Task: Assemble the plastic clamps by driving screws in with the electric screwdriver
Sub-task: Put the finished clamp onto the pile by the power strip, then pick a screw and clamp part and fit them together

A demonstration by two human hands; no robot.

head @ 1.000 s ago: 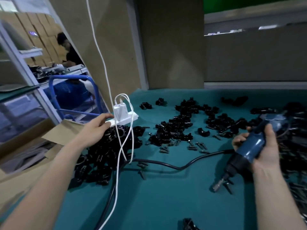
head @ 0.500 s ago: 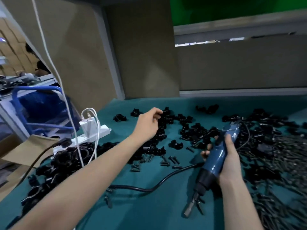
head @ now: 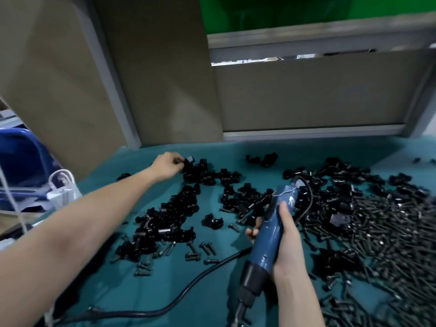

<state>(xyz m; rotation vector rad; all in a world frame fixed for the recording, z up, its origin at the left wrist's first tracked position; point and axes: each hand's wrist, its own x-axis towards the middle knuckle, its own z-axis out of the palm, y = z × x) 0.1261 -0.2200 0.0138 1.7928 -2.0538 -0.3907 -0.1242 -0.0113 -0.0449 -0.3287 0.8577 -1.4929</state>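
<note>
Screwdriver (head: pixel 273 234) is in the right hand (head: pixel 286 246), low and right of centre. The hand is wrapped round the blue body w/ the thumb lying along the top and fingertips showing on the left side. The black nose points down toward the bottom edge and the bit is mostly cut off there. It's held tilted above the counter (head: pixel 146 291), not resting on it. A black cord (head: pixel 188 287) comes off the far end, loops right, then runs over the teal counter to the lower left.

Left hand (head: pixel 166 166) is reached way out to the far side, well apart from the screwdriver. Its fingers are curled and pinching a black clamp (head: pixel 189 161) at the far-left tip of the pile. Can't tell if that piece is lifted or just touched in place, it's a bit blurry.

The rest of the clamps (head: pixel 169 220) sprawl in loose heaps between the two hands and behind the screwdriver. A few sit alone, e.g. one just left of the right hand's fingers. Screws (head: pixel 389 251): big dark heap right of the right hand, plus a few strays on the near side of the clamps.

Far left there's a white charger (head: pixel 61 188) w/ looped cable and a blue cart (head: pixel 21 156) behind it. Brown panels (head: pixel 153 79) stand at the back of the counter.
</note>
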